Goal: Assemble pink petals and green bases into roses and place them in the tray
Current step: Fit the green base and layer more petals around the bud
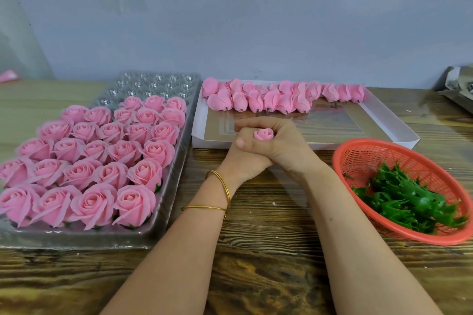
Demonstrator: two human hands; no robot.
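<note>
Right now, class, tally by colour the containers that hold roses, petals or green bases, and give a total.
Clear tray: 1
White box: 1
Red basket: 1
Total: 3

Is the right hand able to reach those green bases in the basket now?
Likely yes: nothing lies between the right hand and the green bases, though it grips a rose bud.
</note>
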